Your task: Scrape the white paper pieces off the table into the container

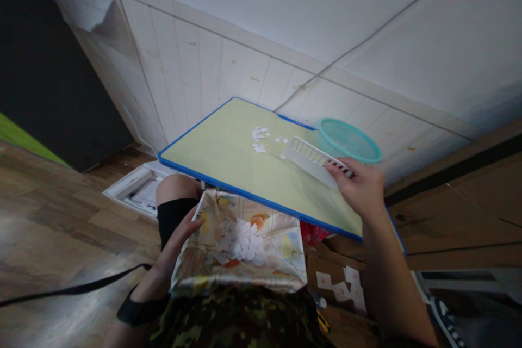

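My right hand (361, 185) is closed on one end of a white slotted plastic piece (308, 163). Its far end rests on or just above the pale yellow tabletop (212, 144), beside small white paper scraps (260, 133). My left hand (183, 234) grips the left wall of a box lined with fruit-print material (285, 274), thumb over the rim. This box sits at my lap, below the blue front edge of the table, and a heap of white scraps (240, 242) lies inside it.
A turquoise plastic basin (350, 141) stands at the table's back right, near the white panelled wall (212, 38). Down to the right is a cardboard box (318, 261) with white cards (342, 291). A white frame-like tray (132, 190) lies on the wooden floor, left.
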A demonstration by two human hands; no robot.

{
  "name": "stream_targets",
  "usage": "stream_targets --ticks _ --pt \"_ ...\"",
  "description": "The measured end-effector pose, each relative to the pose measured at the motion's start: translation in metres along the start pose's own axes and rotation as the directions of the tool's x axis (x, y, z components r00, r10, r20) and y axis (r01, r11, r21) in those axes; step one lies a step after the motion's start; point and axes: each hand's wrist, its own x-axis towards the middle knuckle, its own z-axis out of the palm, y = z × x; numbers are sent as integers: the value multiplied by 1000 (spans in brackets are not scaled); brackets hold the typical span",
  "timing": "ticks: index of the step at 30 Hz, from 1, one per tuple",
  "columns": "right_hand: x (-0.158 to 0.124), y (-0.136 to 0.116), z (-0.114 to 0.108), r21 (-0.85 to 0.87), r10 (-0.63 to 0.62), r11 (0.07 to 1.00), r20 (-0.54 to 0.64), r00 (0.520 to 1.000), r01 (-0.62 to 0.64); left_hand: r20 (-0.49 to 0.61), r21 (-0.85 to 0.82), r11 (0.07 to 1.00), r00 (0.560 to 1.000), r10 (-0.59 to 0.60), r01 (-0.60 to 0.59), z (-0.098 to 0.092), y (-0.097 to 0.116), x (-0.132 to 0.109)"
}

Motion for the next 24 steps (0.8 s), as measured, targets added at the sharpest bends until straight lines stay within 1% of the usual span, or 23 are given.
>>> stream_targets --ticks 2,4,7,10,14,16,18,21,24 --pt "5 3 7 -15 -15 1000 43 999 16 22 -51 999 1000 -9 10 1 0 0" --pt "6 3 8 27 -16 1000 101 995 14 37 -87 996 999 -16 19 1 1 1" --pt "3 4 0 113 -4 993 165 986 -15 41 -99 995 999 -23 27 2 1 1" --pt "2 11 -9 139 18 989 211 977 -48 29 -84 996 999 -20 22 3 2 0" --pt "3 20 -14 81 56 994 198 979 -73 35 -104 994 999 -26 29 3 2 0" --pt "4 21 -16 98 53 992 238 970 -78 39 -91 996 999 -20 23 1 2 1" --pt "6 19 -17 109 48 991 262 964 -79 32 -40 999 999 4 -3 -3 0 3" --pt "7 14 -19 43 43 998 220 975 -54 13 32 998 998 57 -57 -10 -5 6" --pt "8 10 -21 20 10 1000 220 976 -15 0 36 995 995 97 -97 -15 -9 8"
